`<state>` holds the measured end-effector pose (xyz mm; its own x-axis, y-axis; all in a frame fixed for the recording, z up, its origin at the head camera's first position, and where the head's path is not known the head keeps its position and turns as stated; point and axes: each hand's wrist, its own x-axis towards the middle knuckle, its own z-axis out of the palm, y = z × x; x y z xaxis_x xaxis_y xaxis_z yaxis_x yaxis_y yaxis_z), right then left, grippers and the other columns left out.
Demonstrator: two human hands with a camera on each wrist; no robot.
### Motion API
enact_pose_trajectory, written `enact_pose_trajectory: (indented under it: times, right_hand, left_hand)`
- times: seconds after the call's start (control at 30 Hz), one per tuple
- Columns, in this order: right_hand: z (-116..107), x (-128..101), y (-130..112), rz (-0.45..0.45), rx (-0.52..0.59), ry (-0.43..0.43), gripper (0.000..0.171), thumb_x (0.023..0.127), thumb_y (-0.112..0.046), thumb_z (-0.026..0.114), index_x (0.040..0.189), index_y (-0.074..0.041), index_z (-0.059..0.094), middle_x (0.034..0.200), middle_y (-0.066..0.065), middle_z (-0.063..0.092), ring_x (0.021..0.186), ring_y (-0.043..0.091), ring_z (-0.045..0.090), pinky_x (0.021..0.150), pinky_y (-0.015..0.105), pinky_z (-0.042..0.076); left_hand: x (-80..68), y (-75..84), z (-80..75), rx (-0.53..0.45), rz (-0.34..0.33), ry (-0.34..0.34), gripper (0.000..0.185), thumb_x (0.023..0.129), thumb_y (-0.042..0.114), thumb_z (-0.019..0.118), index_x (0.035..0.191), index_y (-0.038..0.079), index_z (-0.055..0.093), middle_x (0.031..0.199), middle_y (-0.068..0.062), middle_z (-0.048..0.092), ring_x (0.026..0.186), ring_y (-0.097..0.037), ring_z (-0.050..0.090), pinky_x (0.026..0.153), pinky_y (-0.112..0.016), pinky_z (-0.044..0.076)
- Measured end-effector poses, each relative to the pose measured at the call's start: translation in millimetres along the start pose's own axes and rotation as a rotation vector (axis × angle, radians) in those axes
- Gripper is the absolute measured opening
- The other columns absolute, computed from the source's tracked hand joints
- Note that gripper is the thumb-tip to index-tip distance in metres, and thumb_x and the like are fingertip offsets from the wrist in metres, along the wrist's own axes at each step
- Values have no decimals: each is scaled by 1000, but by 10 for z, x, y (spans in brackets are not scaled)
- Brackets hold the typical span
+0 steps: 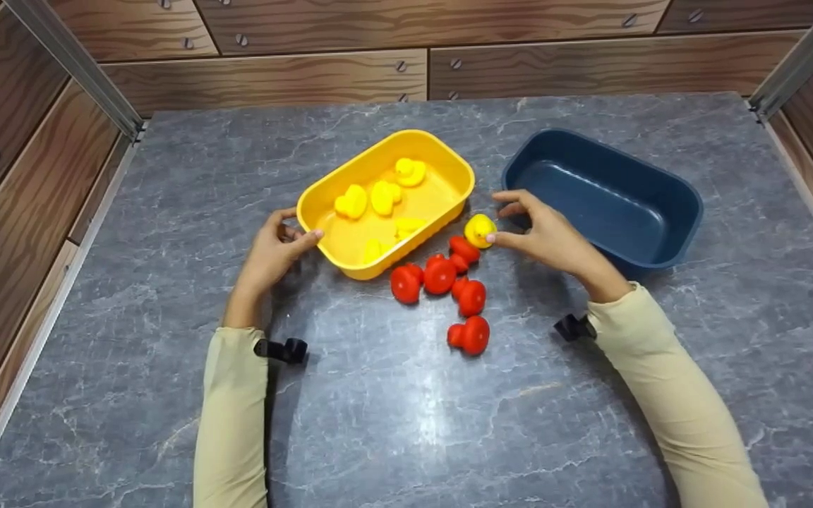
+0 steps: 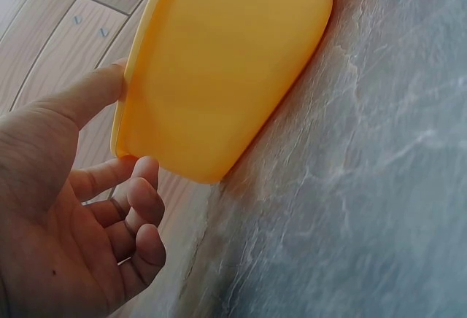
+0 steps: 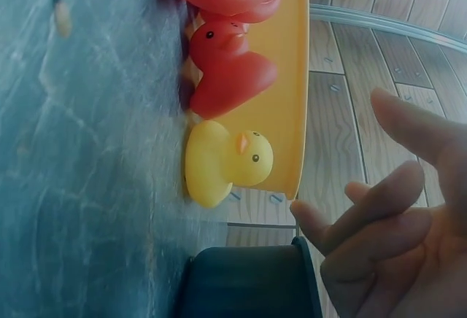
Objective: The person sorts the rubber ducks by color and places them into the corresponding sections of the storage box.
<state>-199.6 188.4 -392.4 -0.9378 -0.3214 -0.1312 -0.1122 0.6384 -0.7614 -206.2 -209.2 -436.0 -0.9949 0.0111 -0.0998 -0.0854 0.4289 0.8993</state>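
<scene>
My left hand (image 1: 270, 252) pinches the left end of a yellow tub (image 1: 350, 272), thumb over the rim and index finger outside. In the left wrist view, the other fingers (image 2: 148, 249) curl loosely beside the tub. Several yellow rubber ducks (image 1: 351, 202) lie inside it. One more yellow rubber duck (image 3: 208, 161) stands on the table, outside the tub's right side. Over that duck hovers my right hand (image 1: 546, 236), thumb and fingers spread; the right wrist view shows a gap between them and the duck. Several red rubber ducks (image 1: 440, 275) are grouped on the table in front of the tub.
A dark blue tub (image 1: 600, 204) with nothing in it stands right of the yellow one, close to my right hand. Wood-patterned panels (image 1: 272, 77) enclose the grey marbled table (image 1: 378, 423) at the back and sides.
</scene>
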Motion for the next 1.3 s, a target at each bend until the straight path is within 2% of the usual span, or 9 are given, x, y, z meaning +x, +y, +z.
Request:
enact_pose_trajectory:
  times: [0.17,0.37,0.57,0.7,0.87,0.97,1.07,1.17,1.3]
  right_hand:
    - [8,5,16,14,0,-26,67,88,-31,70,144,-14,39,140,21,49,114,37,57,80,40,51]
    - [19,15,32,12,10,-50,66,89,-26,70,144,-11,38,141,23,47,121,39,54,90,47,49]
    - [33,25,54,30,-2,-66,68,88,-26,70,145,-12,36,142,22,46,118,39,55,84,43,51]
    - [56,36,63,26,-21,-77,70,87,-25,71,146,-11,36,141,23,46,123,38,52,82,43,53]
    - [79,50,72,27,-34,-96,70,87,-24,71,146,-9,36,141,25,45,126,39,50,81,44,54]
    - [85,63,74,36,-43,-111,71,87,-26,71,146,-10,35,142,24,45,122,38,52,79,41,55]
    - [95,88,81,40,-57,-129,71,87,-26,71,146,-11,35,141,24,45,110,36,58,78,39,54]
    - [110,120,94,32,-73,-145,71,87,-25,71,146,-11,35,139,24,47,106,34,59,81,40,53]
    - [122,153,112,9,-82,-153,69,87,-22,70,145,-8,36,138,25,48,116,36,53,88,45,50]
  left_hand:
    - [7,-6,5,0,-1,1,61,87,27,71,137,3,45,87,-1,51,68,-8,48,57,-18,40]
    - [21,-13,2,2,-6,1,62,87,27,70,138,3,45,88,-2,51,69,-7,48,58,-18,41]
    - [5,1,-4,-3,9,4,63,86,28,71,137,2,45,87,-1,52,69,-8,48,58,-18,40]
    - [-1,-1,-4,-12,24,11,65,84,31,72,136,1,45,85,0,52,69,-8,47,57,-18,40]
    - [0,5,-10,-7,8,4,64,86,29,71,137,2,45,86,0,51,71,-8,47,59,-18,40]
    - [8,9,-10,1,-5,1,63,87,27,71,138,2,44,87,-1,51,71,-8,47,59,-17,40]
    - [7,17,-12,2,-10,-3,64,87,28,71,139,2,43,87,-1,50,70,-7,47,58,-17,40]
    - [4,21,-8,-5,-14,-6,65,87,28,71,139,3,44,87,-1,50,70,-7,47,57,-18,40]
    - [9,10,-1,-2,-11,-6,62,87,28,71,138,3,45,86,0,51,69,-8,48,57,-18,40]
